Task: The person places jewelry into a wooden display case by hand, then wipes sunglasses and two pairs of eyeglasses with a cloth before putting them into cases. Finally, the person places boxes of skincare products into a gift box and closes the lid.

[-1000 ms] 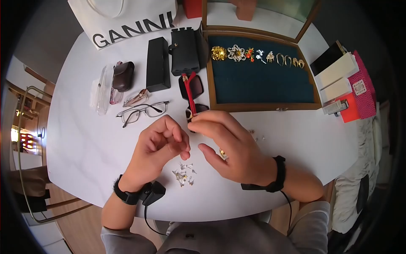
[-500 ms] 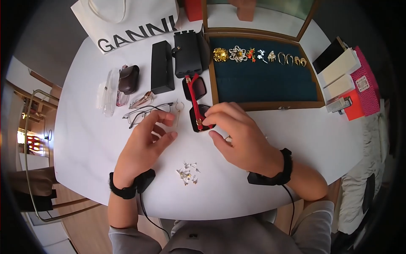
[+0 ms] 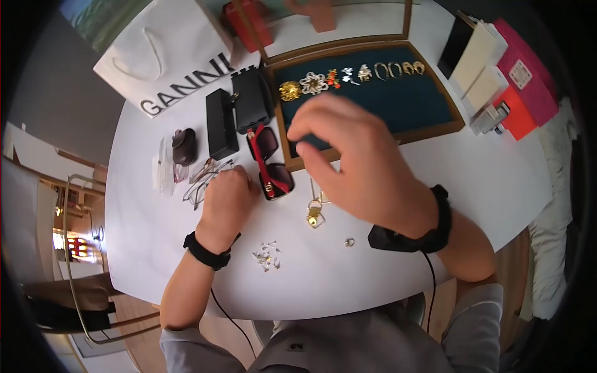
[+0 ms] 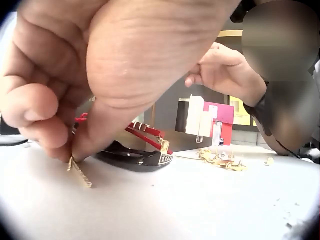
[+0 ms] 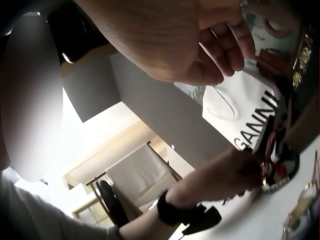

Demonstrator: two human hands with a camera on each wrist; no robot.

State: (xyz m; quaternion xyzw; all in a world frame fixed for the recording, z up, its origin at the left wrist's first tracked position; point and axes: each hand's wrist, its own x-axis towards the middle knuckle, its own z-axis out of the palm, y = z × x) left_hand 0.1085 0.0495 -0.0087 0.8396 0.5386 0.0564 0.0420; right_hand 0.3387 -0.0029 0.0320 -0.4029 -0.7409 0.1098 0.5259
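Note:
Thumb and fingers of my left hand (image 3: 229, 202) pinch a thin gold earring (image 4: 80, 174) with a beaded-looking edge, its lower end close to the white table. The hand is low beside black sunglasses with red temples (image 3: 266, 166), and hides the earring in the head view. My right hand (image 3: 367, 165) is raised, fingers loosely bent, nothing seen between them. It overlaps the front edge of a wooden jewellery case with dark teal lining (image 3: 398, 102). Below its thumb lies gold jewellery (image 3: 314, 214). A small ring-shaped piece (image 3: 349, 242) and a pile of small stud-like pieces (image 3: 267, 256) lie nearer me.
Brooches and hoops line the case's back, including a gold flower brooch (image 3: 290, 91). Left of it stand black cases (image 3: 221, 123), a white paper bag (image 3: 165, 59), eyeglasses (image 3: 202, 186) and a brown pouch (image 3: 184, 147). A pink box (image 3: 525, 74) and white boxes stand at right.
My left hand has lowered from holding the earring up to close over the table beside the sunglasses. My right hand has risen away from the sunglasses, uncovering the gold jewellery. The head view has turned.

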